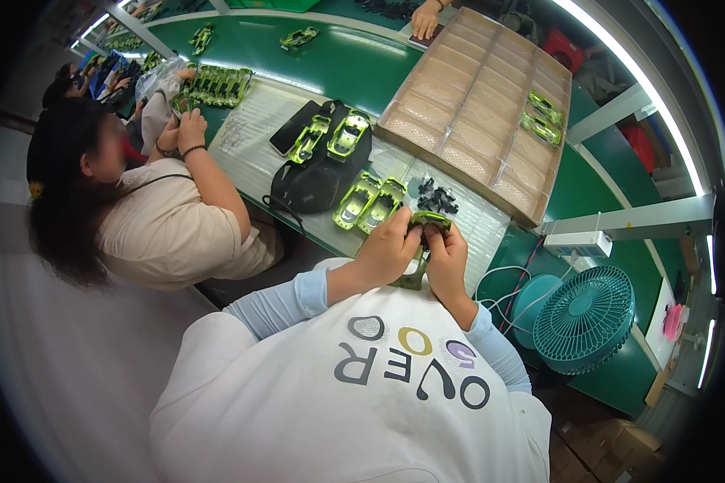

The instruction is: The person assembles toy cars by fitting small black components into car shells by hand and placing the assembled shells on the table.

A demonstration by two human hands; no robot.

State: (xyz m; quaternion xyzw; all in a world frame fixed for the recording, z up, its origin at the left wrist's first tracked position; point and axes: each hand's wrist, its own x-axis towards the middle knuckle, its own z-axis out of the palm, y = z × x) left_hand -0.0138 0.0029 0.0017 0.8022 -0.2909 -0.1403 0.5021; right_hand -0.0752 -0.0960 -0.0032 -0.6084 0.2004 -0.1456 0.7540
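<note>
Close to my chest, both hands grip one green toy car body shell [413, 274]. My left hand [387, 248] is closed on its left side, and my right hand [449, 262] closes on its right side. The two thumbs press near each other at the shell's upper end; whether a small part sits under them is hidden. Just beyond my left hand lie two more green car shells [369, 201], side by side. A pile of small black plastic parts [436, 197] rests past my fingertips.
A large divided tray [469, 97] stands beyond, with a few green shells at its right. A black bag [318, 181] carries two shells beside a phone [295, 127]. A teal fan [586, 319] stands right. A co-worker [161, 209] sits left; another person's hand [425, 20] is behind the tray.
</note>
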